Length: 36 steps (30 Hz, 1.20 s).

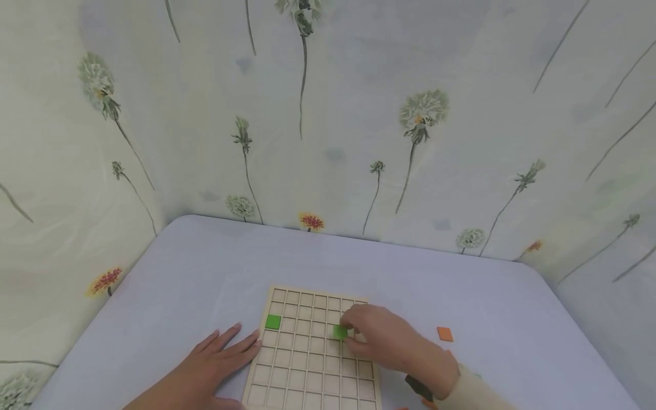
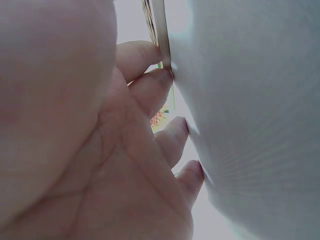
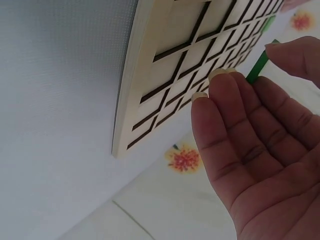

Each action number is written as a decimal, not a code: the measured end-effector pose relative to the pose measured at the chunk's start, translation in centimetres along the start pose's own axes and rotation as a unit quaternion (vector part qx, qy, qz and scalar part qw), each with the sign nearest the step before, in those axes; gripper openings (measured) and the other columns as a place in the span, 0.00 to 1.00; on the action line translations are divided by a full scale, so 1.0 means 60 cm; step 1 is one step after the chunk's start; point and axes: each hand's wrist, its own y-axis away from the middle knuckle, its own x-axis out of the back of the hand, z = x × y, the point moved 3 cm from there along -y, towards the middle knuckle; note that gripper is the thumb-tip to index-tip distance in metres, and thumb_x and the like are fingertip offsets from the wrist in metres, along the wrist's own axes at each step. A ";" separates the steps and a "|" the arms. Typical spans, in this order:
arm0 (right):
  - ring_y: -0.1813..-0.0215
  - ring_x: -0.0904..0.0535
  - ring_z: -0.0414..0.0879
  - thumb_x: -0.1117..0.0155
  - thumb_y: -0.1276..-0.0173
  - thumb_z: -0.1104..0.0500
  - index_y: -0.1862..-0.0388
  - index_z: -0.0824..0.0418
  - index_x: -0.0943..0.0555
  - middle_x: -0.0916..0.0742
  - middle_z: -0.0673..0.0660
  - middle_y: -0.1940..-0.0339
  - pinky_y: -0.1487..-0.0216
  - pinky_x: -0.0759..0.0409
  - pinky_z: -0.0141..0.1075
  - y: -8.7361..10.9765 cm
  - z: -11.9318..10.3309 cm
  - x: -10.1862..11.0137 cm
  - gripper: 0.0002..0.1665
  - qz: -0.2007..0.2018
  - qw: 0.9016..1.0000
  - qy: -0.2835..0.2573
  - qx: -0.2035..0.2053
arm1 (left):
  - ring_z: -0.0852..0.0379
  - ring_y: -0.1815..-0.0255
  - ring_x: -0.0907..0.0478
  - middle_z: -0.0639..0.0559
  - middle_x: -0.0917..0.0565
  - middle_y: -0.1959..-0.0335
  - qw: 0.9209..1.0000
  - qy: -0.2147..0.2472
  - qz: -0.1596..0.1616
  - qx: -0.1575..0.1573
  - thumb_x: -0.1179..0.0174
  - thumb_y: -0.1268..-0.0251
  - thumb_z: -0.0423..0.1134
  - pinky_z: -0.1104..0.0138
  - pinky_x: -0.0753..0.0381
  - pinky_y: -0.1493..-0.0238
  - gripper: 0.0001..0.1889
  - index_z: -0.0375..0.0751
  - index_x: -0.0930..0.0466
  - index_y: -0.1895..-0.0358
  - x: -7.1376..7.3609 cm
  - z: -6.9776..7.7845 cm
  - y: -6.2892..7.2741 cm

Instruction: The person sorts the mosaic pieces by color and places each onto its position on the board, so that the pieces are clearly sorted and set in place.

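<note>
A wooden grid board with square recesses lies on the white table. One green square tile sits in a recess near the board's left edge. My right hand is over the right part of the board and pinches a second green tile between thumb and finger; the right wrist view shows this tile edge-on, tilted above the grid. My left hand lies on the table with fingers spread, its fingertips touching the board's left edge. In the left wrist view these fingers are nearly straight.
An orange square tile lies on the table to the right of the board. More orange pieces and a dark green one are partly hidden under the right forearm. A flower-patterned cloth hangs behind the table.
</note>
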 end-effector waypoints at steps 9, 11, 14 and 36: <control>0.58 0.17 0.35 0.30 0.31 0.61 0.55 0.56 0.13 0.13 0.44 0.58 0.57 0.16 0.34 -0.012 -0.004 -0.014 0.07 -0.011 1.000 -0.015 -0.002 | 0.31 0.23 0.36 0.49 0.31 0.21 1.000 0.003 0.008 -0.004 0.41 0.39 0.76 0.33 0.34 0.35 0.50 0.43 0.30 0.22 0.000 -0.002 0.001; 0.59 0.17 0.36 0.29 0.31 0.62 0.55 0.56 0.13 0.13 0.45 0.59 0.57 0.16 0.34 -0.013 -0.006 -0.015 0.07 -0.013 1.000 -0.016 0.002 | 0.31 0.23 0.37 0.50 0.31 0.21 1.000 0.014 0.006 -0.001 0.42 0.39 0.75 0.33 0.35 0.35 0.50 0.43 0.30 0.22 0.001 -0.002 0.001; 0.58 0.16 0.35 0.29 0.31 0.61 0.55 0.56 0.14 0.13 0.45 0.58 0.57 0.16 0.34 -0.017 -0.009 -0.017 0.07 -0.017 1.000 -0.011 0.009 | 0.31 0.23 0.37 0.50 0.31 0.21 1.000 0.018 0.002 0.004 0.42 0.39 0.76 0.33 0.36 0.34 0.50 0.44 0.30 0.22 0.000 -0.002 0.001; 0.62 0.20 0.32 0.29 0.29 0.59 0.59 0.54 0.14 0.15 0.42 0.63 0.59 0.18 0.31 -0.047 -0.032 -0.028 0.02 -0.025 0.999 -0.013 0.027 | 0.31 0.22 0.39 0.50 0.32 0.20 1.000 0.021 -0.008 0.008 0.40 0.39 0.75 0.33 0.36 0.33 0.50 0.44 0.31 0.21 0.003 -0.002 0.000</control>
